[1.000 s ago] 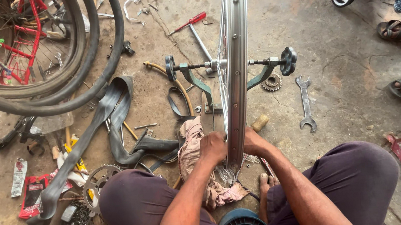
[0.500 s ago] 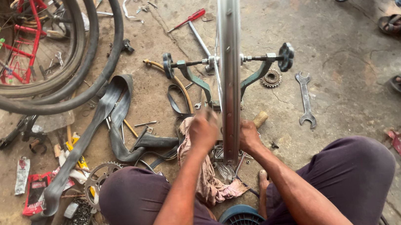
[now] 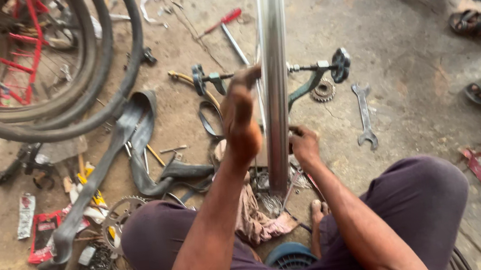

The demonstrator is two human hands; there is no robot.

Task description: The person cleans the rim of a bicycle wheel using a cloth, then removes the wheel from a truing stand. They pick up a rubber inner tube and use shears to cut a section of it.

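My left hand (image 3: 240,114) is raised against the left side of the upright rim (image 3: 274,72), fingers stretched toward the axle (image 3: 305,67) and open, gripping nothing that I can see. My right hand (image 3: 305,145) sits low on the rim's right side, fingers curled by the spokes (whether they pinch one, I cannot tell). The rim stands between my knees; a rag (image 3: 256,218) lies at its foot and a spanner (image 3: 364,115) on the floor to the right.

Soft, even daylight, no hard shadows on the floor (image 3: 413,75). Bright glare streak down the chrome wheel rim (image 3: 273,60). Left hand (image 3: 240,117) motion-blurred, slightly soft. Wide-angle lens bends things near the edges; corners a bit darker, detail smeary.
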